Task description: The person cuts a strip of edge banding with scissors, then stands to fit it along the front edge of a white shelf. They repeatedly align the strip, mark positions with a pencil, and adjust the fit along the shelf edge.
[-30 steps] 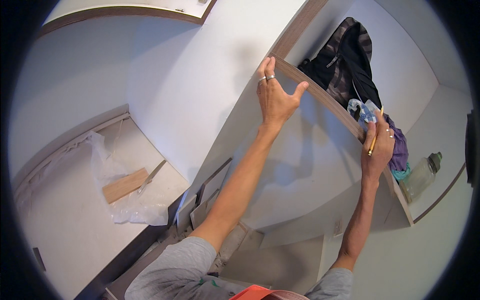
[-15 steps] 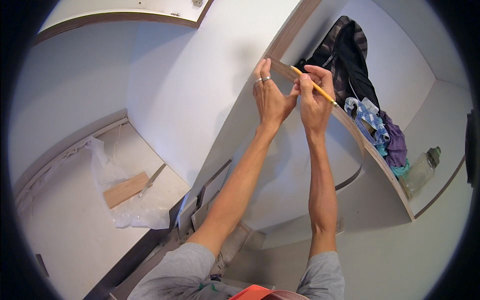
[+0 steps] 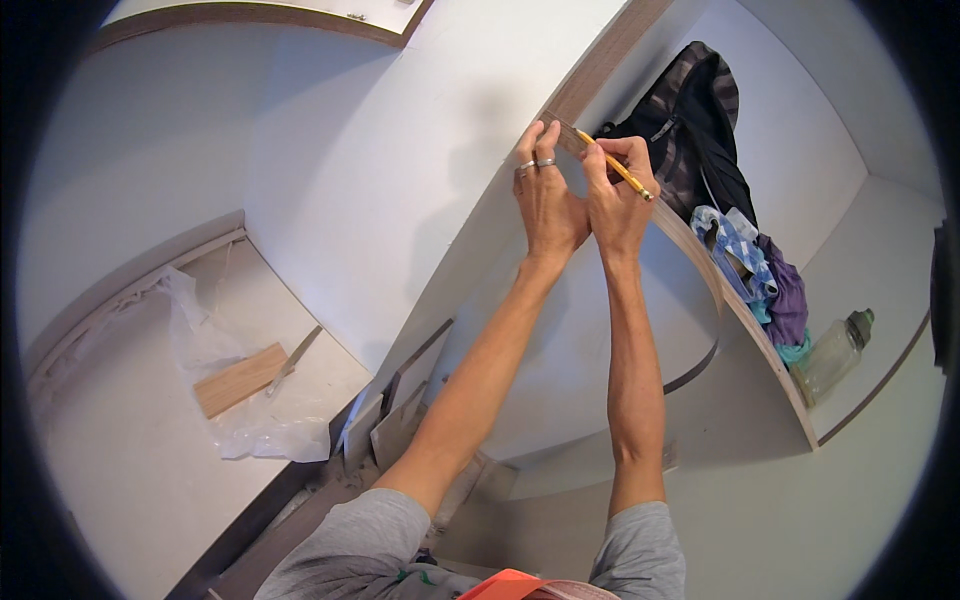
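Note:
My right hand (image 3: 622,200) pinches a yellow pencil (image 3: 618,169). The pencil slants up and left, its tip at or very near a wood-look edging strip (image 3: 568,139) along the shelf front. Beside it, my left hand (image 3: 550,210), with two rings, has its fingers bent over the strip's end where it meets an upright wood-edged panel (image 3: 607,57). The left thumb is mostly hidden by the right hand, and the two hands touch. Below the shelf, a dark loose end of banding (image 3: 695,374) hangs in a curve.
On the shelf lie a black backpack (image 3: 690,140), blue-patterned cloth (image 3: 738,255), purple cloth (image 3: 787,290) and a clear bottle (image 3: 832,360). At left, a wood offcut (image 3: 240,380) and a blade-like tool (image 3: 297,355) rest on plastic sheeting (image 3: 270,430). Boards (image 3: 410,375) lean below.
My right hand has moved left against my left hand, taking the pencil tip slightly up and left along the strip. My left hand stays at the corner. The view has shifted slightly.

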`<state>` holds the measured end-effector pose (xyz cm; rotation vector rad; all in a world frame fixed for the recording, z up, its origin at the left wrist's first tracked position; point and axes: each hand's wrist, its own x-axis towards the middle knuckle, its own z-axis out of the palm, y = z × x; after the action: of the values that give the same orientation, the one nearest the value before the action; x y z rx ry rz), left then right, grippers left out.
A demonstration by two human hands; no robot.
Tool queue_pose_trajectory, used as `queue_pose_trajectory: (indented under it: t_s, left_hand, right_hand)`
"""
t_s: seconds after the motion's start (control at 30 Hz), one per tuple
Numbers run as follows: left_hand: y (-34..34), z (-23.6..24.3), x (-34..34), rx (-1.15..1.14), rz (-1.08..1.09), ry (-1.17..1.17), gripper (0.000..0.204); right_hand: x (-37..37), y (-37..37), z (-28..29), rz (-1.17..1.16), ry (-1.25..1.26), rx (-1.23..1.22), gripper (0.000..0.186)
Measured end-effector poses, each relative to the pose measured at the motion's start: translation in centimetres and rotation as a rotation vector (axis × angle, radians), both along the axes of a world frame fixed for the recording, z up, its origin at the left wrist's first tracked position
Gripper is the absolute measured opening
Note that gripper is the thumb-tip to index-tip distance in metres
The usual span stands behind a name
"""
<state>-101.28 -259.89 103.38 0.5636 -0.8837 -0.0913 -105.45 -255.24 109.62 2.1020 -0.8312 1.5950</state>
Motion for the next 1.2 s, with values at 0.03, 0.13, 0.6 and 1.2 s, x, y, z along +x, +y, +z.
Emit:
queue_pose_trajectory:
  t_s: [0.03,0.13,0.6,1.2]
  left_hand:
    - [0.0,0.0,0.1,0.003,0.013,-0.003,0.071]
    - [0.0,0.1,0.1,-0.007,0.011,0.004,0.07]
    - [-0.2,-0.1,0.3,-0.034,-0.036,0.013,0.078]
    - [-0.2,-0.1,0.4,-0.023,-0.059,0.016,0.078]
  right_hand:
    - [0.1,-0.1,0.0,-0.012,-0.001,-0.001,0.014]
    - [0.0,-0.1,0.0,-0.039,0.005,0.004,0.014]
    - [-0.1,-1.2,-0.3,0.008,-0.009,-0.041,0.011]
    - [0.1,-1.0,-0.4,-0.034,-0.007,-0.018,0.013]
